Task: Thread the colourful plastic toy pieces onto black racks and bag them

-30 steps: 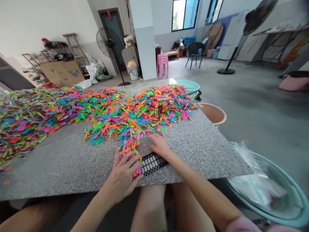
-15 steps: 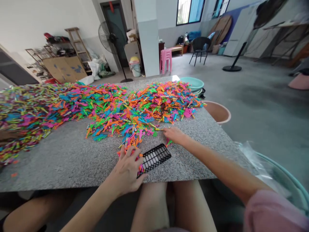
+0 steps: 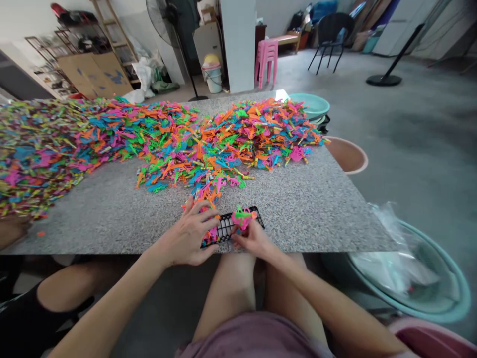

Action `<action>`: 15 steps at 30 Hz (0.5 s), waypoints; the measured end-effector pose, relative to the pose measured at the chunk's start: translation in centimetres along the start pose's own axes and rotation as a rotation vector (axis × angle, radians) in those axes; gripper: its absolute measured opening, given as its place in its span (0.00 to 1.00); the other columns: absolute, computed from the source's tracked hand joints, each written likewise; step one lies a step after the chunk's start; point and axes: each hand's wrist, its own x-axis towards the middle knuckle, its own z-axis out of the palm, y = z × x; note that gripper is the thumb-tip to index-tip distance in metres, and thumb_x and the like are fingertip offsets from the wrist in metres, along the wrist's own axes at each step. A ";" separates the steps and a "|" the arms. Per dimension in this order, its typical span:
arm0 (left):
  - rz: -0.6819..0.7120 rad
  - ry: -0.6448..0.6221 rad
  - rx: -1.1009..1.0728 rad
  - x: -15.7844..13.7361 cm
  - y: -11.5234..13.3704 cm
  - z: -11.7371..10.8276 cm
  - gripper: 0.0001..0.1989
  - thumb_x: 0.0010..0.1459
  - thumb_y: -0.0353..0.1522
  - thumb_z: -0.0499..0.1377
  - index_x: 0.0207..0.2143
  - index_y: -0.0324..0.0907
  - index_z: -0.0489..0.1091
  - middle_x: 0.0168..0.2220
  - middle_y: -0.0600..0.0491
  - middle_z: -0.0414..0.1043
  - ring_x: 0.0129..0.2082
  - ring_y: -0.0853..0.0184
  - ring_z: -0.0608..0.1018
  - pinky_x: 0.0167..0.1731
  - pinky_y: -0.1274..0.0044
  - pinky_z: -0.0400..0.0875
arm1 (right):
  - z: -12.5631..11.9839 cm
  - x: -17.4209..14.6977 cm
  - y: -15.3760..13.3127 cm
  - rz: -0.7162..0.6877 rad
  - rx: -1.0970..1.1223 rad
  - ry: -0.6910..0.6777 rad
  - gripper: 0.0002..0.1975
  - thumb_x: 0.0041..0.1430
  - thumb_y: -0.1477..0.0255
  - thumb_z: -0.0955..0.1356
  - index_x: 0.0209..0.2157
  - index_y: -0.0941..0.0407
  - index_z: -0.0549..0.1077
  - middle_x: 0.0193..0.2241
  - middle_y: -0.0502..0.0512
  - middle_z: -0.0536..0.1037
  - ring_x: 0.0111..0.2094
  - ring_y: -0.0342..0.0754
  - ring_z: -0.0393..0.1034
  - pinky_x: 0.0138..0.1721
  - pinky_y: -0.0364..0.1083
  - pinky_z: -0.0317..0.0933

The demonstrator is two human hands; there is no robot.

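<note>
A small black lattice tray [image 3: 225, 228] lies near the front edge of the table. My left hand [image 3: 191, 231] spans its left end, fingers along the far side and thumb on the near side. Pink and orange plastic pieces [image 3: 210, 235] show in the tray beneath that hand. Over the tray's right part, my right hand [image 3: 257, 239] pinches a small bunch of pink, green and orange plastic pieces [image 3: 243, 217]. Their exact shape is blurred. A big heap of similar bright plastic pieces [image 3: 223, 144] spreads beyond both hands, its tip reaching my left fingers.
The speckled grey tabletop [image 3: 298, 204] ends close to my lap. At the far left edge a co-worker's hand [image 3: 13, 229] touches the heap. On the right stand a teal basin [image 3: 456, 303] with clear plastic bags, a brownish basin [image 3: 346, 155] and another teal basin [image 3: 311, 104].
My right hand has come from the heap's near edge back to above the tray, now with coloured pieces in its fingers. My left hand stays at the tray's left end. The view has tilted down.
</note>
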 end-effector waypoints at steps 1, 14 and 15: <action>0.005 0.008 -0.001 0.0 0.0 0.0 0.18 0.52 0.35 0.61 0.46 0.41 0.72 0.50 0.45 0.71 0.56 0.48 0.64 0.63 0.45 0.43 | 1.6 -0.2 0.0 0.009 0.053 -0.019 0.07 0.58 0.73 0.66 0.40 0.56 0.68 0.29 0.51 0.79 0.26 0.44 0.75 0.28 0.41 0.66; -0.056 0.077 -0.035 0.2 0.0 0.7 0.20 0.58 0.35 0.60 0.54 0.45 0.67 0.49 0.48 0.71 0.54 0.53 0.65 0.63 0.47 0.42 | 3.7 0.2 -4.2 -0.070 -0.858 -0.075 0.15 0.60 0.75 0.65 0.49 0.61 0.70 0.38 0.65 0.80 0.38 0.54 0.76 0.38 0.46 0.63; -0.058 0.069 -0.028 0.2 0.1 0.7 0.17 0.59 0.36 0.60 0.50 0.44 0.69 0.48 0.49 0.71 0.53 0.54 0.66 0.63 0.47 0.43 | 3.6 0.1 -4.0 -0.077 -0.844 -0.068 0.16 0.60 0.76 0.64 0.49 0.61 0.70 0.38 0.64 0.80 0.38 0.53 0.76 0.37 0.45 0.63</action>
